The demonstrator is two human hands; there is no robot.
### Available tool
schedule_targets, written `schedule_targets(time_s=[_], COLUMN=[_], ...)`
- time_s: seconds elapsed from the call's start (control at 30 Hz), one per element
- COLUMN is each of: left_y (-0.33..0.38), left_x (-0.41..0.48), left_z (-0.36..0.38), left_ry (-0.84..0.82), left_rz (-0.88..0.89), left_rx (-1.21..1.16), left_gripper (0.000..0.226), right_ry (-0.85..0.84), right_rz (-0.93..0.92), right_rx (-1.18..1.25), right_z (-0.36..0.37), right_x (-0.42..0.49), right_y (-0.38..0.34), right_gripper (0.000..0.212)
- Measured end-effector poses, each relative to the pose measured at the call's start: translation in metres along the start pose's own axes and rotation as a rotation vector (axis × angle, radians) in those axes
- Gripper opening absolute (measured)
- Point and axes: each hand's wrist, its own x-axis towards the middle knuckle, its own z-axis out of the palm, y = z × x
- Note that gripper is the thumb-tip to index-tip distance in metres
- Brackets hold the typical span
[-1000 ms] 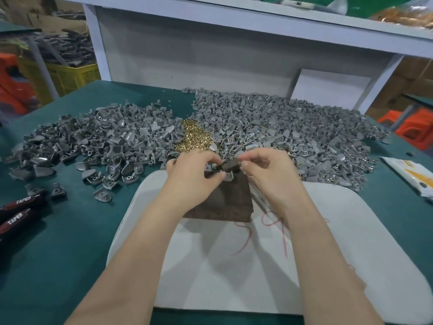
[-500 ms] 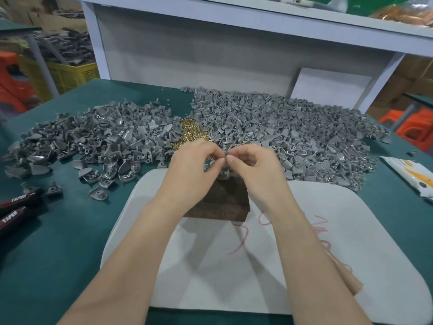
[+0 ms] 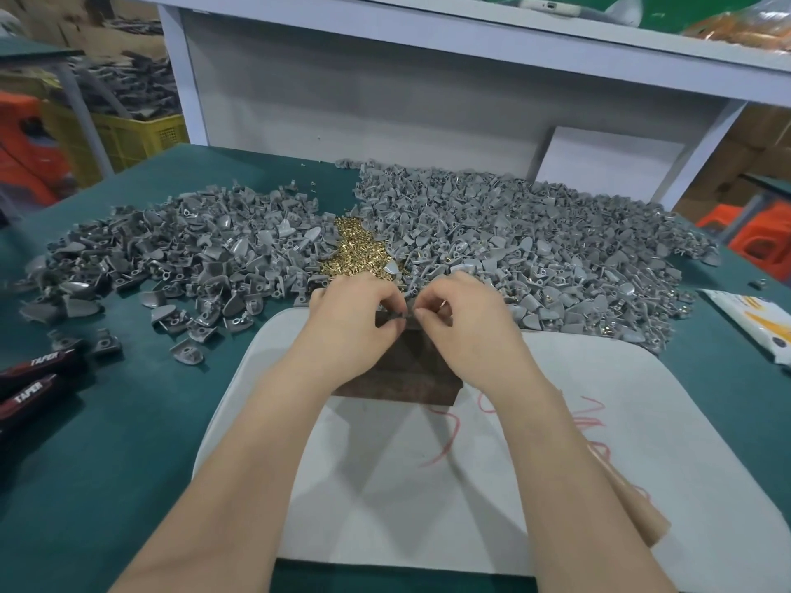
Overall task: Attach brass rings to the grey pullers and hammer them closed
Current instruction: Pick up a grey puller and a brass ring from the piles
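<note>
Fingers of left hand (image 3: 353,321) and right hand (image 3: 468,325) pinch a grey puller (image 3: 396,315) together; mostly hidden.

Only readable text: "TAPER", white lettering on each of two dark tool handles (image 3: 38,365) at my table's (image 3: 107,442) left edge.

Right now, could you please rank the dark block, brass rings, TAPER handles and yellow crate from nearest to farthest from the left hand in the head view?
1. Dark block: directly under the left hand.
2. Brass rings: just beyond it.
3. TAPER handles: far left on the green table.
4. Yellow crate: beyond the table, back left.
</note>
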Motion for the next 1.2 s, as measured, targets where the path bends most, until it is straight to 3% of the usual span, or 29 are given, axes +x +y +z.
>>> schedule_targets(time_s=[0.3, 0.73, 0.97, 1.2], left_y=[0.0, -0.001, 0.0, 0.003], left_x=[0.0, 0.0, 0.0, -0.002], left_z=[0.001, 0.002, 0.0, -0.002], left_ry=[0.002, 0.009, -0.013, -0.017], left_rz=[0.02, 0.017, 0.046, 0.052], left_rx=[-0.03, -0.035, -0.028, 0.012], left_gripper=[0.01, 0.004, 0.005, 0.01], right_ry=[-0.002, -0.03, -0.082, -0.095], right_rz=[-0.034, 0.035, -0.027, -0.052], right_rx=[-0.211, -0.212, -0.489, -0.558], right_z=[0.003, -0.001, -0.003, -0.007], right_x=[0.001, 0.002, 0.008, 0.008], right_y=[-0.01, -0.014, -0.029, -0.04], right_gripper=[0.013, 0.01, 0.021, 0.025])
